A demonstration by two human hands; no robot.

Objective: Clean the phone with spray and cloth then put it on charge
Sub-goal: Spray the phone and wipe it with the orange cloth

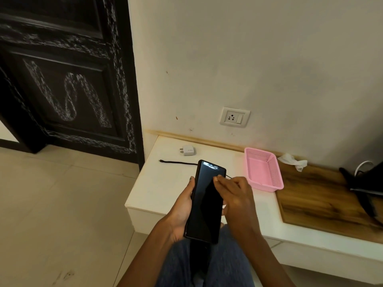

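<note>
While the person sat by the low white table (165, 189), the left hand (182, 208) was wrapped around the edge of the flat black glass phone (207, 201), holding it up over the lap, above the near table edge. The right hand (236, 195) lay across the screen with its fingers (222, 180) loosely bent, touching the glass and gripping nothing. No cloth was in that hand and no spray bottle showed anywhere, so the rubbing looked like bare fingers only.

What could go wrong? The phone was smooth and held by one side only. If the right hand pushed hard, it could slip out and drop on the tiled floor (62, 204). Bare fingers could also leave new smudges.

On the table lay a small white plug charger (188, 150) and a thin black cable (178, 162), apart from each other and not joined. The white wall socket (235, 117) above them was empty, so charging had not begun. A pink plastic basket (262, 169) with nothing in it stood to the right. Behind it lay a crumpled white cloth or tissue (293, 161), well away from the hands. A dark bag (366, 183) sat at the far right. Nothing blocked the way to the charger, but the phone covered part of the cable.
</note>
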